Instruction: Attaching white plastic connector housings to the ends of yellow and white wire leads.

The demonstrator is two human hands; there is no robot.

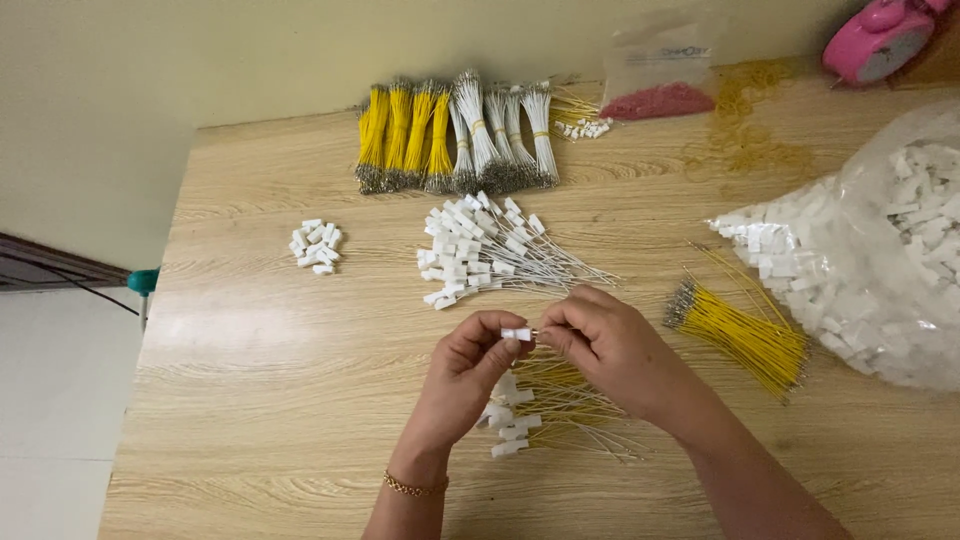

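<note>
My left grip [478,352] pinches one small white plastic connector [517,334] above the wooden table [260,400]; my right grip [600,345] closes on what seems a thin wire at its end; four yellow wire bundles [402,135] and four white bundles [500,130] lie beyond.

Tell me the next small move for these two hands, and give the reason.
Probably push the wire fully home: the left hand pinches a small white connector while the right hand holds a wire end right at its opening. Then it likely joins the finished pieces lying below the hands.
</note>
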